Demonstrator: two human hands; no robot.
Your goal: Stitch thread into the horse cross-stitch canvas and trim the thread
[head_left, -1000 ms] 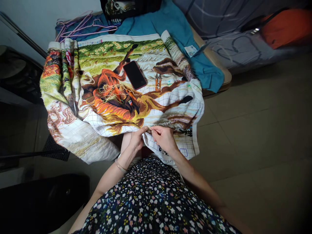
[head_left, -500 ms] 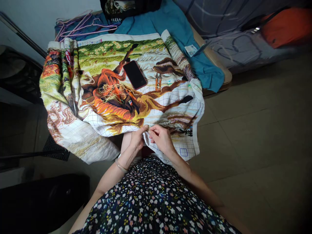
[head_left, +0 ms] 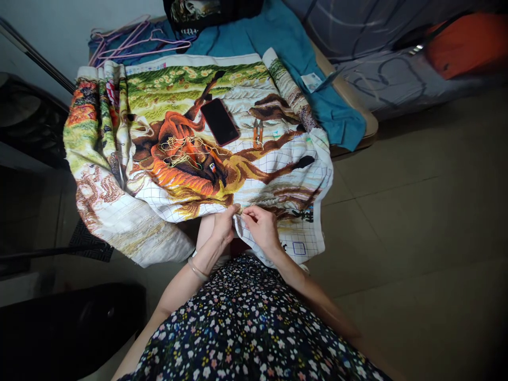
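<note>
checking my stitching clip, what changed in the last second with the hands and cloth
Little. The right hand drew slightly left toward the left hand, both still pinching the near edge of the cross-stitch cloth. The phone, snips and thread tangle stayed put.

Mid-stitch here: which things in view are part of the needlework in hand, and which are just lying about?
In use:
large cross-stitch horse canvas, near edge pinched by left hand and right hand
loose tangle of yellow thread on the canvas
small orange thread snips

Lying about:
black smartphone with red case
pink wire hangers
teal cloth
orange cushion
</note>
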